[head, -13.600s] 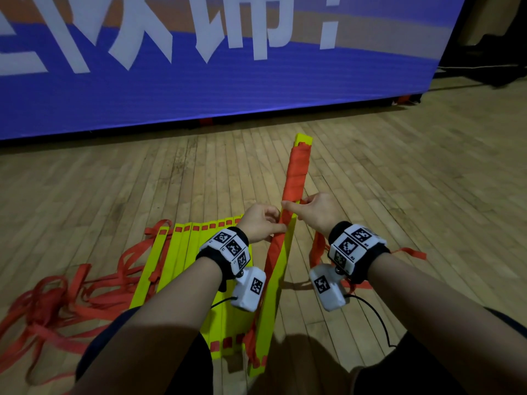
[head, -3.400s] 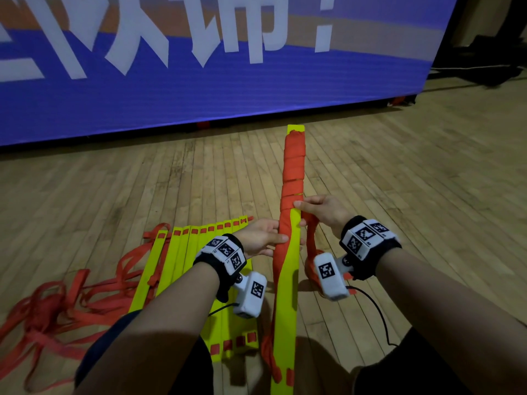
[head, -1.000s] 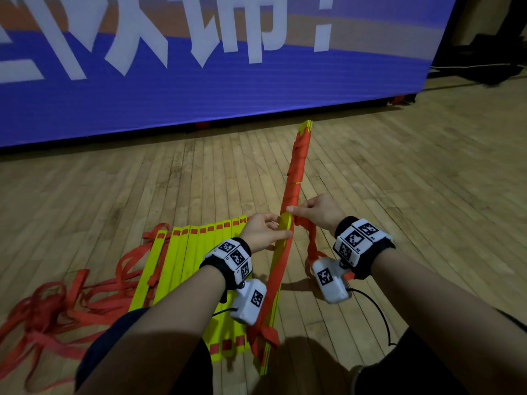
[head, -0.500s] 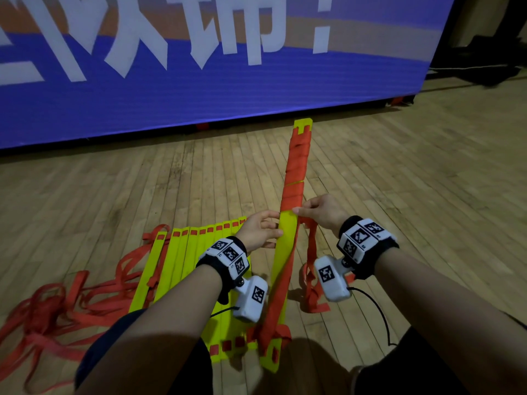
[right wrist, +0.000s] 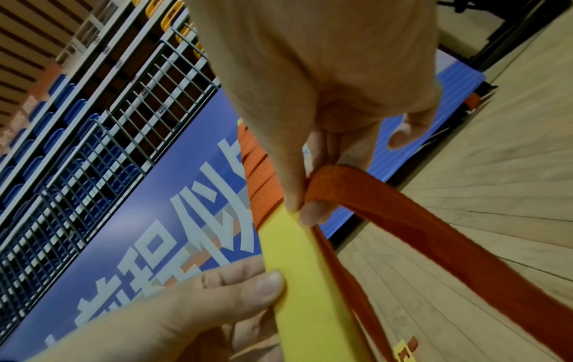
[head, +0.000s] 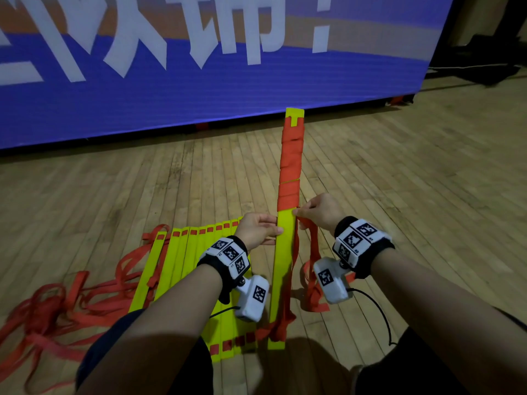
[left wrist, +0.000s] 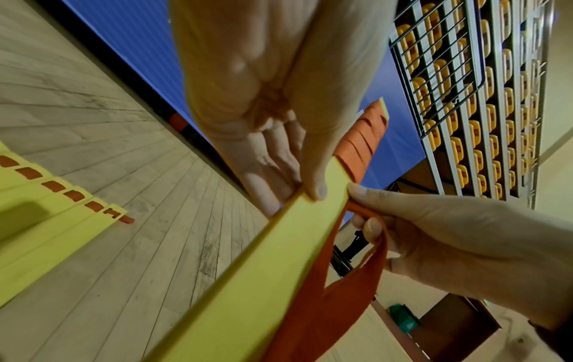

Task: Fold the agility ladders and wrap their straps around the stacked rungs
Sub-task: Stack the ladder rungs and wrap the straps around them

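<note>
My left hand (head: 258, 230) grips the stacked yellow plastic rungs (head: 281, 280), which stand upright on the wooden plank floor (head: 399, 181). My right hand (head: 319, 209) pinches the orange webbing strap (right wrist: 403, 210) at the stack's right edge, below the finished wraps.

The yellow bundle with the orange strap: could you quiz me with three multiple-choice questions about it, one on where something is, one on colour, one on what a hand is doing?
1. Where does the second ladder lie?
A. on the floor, to the person's left
B. on a bench
C. hung on the banner

2. What colour is the strap wound round the stacked rungs?
A. blue
B. orange
C. white

3. What is the right hand doing?
A. resting flat on the floor
B. pinching the strap
C. hanging idle

Answers:
1 A: the second ladder is spread on the boards beside the left hand.
2 B: the strap covers the stacked rungs.
3 B: the right hand fingers grip it.
</note>
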Tool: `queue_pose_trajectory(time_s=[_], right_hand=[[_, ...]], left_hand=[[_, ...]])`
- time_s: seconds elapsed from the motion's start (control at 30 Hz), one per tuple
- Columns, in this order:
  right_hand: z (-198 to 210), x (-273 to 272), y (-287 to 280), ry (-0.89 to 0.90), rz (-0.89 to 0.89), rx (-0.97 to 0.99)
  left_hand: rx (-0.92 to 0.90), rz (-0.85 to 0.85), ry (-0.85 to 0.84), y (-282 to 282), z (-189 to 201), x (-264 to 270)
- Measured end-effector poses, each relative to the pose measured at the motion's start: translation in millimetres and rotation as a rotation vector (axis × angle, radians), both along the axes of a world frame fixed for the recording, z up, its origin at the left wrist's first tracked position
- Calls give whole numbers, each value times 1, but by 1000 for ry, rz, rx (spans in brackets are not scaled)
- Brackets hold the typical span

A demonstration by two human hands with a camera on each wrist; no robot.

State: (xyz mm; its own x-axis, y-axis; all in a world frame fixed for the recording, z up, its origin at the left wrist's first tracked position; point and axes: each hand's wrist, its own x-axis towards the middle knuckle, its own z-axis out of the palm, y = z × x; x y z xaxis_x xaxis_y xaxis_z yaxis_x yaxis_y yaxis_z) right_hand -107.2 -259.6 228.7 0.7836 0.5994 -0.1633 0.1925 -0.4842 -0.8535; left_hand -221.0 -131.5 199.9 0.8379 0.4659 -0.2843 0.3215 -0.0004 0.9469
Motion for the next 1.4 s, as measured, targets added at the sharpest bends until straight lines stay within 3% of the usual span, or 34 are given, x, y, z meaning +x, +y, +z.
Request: queue_pose_trajectory(time_s=[0.4,0.57,0.7,0.87,1.07,1.4], right_hand=[[2,-12,9,-154,-49,-116],[0,-11,11,-177,-63,-156],[1,-10,9,-124,-39,-79],[6,-11,5,-1,39,71],[10,-11,1,31,131,79],[4,-12,5,-35,133,82]], left_hand=[[203,27,-118,-8,-5,7],[205,18,-151,-7,-5,9],[177,-54,-193,-1,-5,9],[52,-193,-127,9,-5,6],[42,-135,-110,9,-3,4],[149,-57,-109,4,-7,9]])
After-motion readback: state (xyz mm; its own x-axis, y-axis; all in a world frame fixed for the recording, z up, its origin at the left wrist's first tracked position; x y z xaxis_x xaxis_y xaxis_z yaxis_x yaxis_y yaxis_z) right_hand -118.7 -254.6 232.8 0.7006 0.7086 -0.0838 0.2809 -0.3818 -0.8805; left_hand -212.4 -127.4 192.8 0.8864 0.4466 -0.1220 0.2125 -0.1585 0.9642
